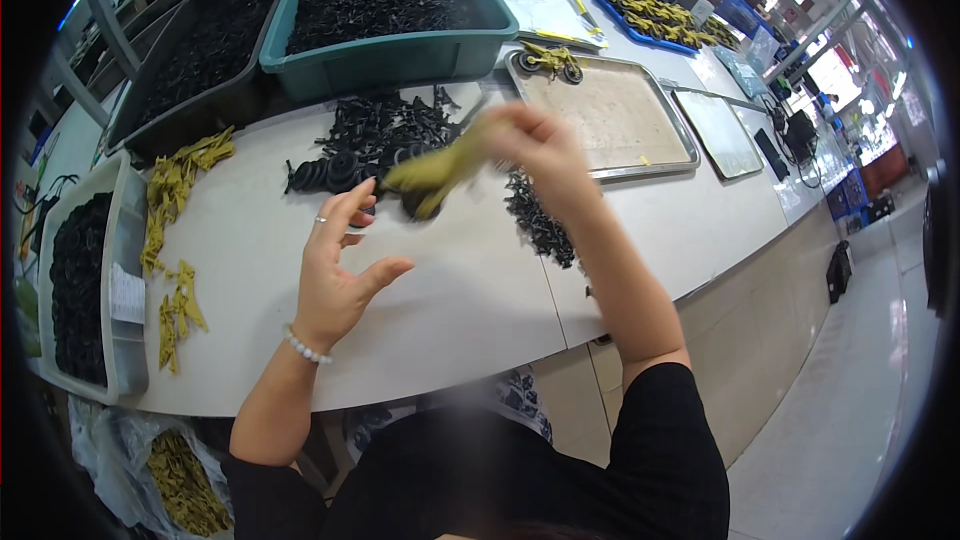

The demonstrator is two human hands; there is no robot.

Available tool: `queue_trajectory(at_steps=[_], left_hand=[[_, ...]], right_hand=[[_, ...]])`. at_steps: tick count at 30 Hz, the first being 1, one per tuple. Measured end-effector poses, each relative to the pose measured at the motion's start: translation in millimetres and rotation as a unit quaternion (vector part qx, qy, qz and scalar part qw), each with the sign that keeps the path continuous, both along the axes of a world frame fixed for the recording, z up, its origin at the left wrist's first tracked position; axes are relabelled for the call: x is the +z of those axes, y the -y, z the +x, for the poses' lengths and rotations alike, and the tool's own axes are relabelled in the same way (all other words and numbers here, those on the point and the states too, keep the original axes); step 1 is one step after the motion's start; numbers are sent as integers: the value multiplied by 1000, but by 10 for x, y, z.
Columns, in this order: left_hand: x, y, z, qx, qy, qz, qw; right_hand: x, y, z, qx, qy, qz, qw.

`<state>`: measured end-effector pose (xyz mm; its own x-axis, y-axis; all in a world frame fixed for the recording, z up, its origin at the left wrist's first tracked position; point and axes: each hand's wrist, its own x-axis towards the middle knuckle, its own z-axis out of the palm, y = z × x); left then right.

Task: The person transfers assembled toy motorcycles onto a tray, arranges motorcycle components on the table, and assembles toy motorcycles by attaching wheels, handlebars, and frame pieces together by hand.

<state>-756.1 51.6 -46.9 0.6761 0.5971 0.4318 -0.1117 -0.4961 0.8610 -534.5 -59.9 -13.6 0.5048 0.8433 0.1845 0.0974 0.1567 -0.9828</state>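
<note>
My right hand (541, 152) is closed on one end of a yellow plastic toy motorcycle frame (437, 176), held above the table and smeared by motion. A dark round part, probably a wheel, shows at the frame's lower left end. My left hand (338, 282), with a ring and a bead bracelet, is open beside it, fingers and thumb apart and nothing in them. Just beyond lie black wheels (342, 168) and a heap of small black parts (390, 122). More small black pieces (540, 222) lie below my right wrist.
Loose yellow frames (180, 175) lie at left, beside a white bin (126, 340) of black parts. A teal bin (390, 52) and a dark bin (150, 135) stand behind. A metal tray (600, 115) at right carries a wheeled yellow toy motorcycle (548, 60). Beyond is a blue tray (640, 38).
</note>
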Motion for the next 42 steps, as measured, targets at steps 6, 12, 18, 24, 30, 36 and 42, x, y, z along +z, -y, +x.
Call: queue_trajectory(at_steps=[6, 12, 18, 24, 30, 36, 42], left_hand=[[71, 79, 18, -64, -69, 25, 995], [13, 80, 13, -97, -65, 55, 992], [51, 79, -22, -108, -89, 65, 988], [-10, 24, -65, -75, -85, 125, 986], [-99, 103, -72, -59, -30, 199, 978], [142, -243, -567, 85, -96, 288, 949], [69, -1239, -1540, 303, -270, 264, 875]], right_hand=[[-410, 184, 1967, -176, -138, 59, 973], [-753, -75, 2546, -250, -150, -36, 956], [-913, -312, 2595, -325, 88, -130, 933], [-762, -314, 2378, -378, 285, -190, 860], [-182, -120, 1194, -192, 256, -18, 947], [201, 14, -704, 116, 418, -72, 898], [17, 192, -886, 119, 407, -77, 903]])
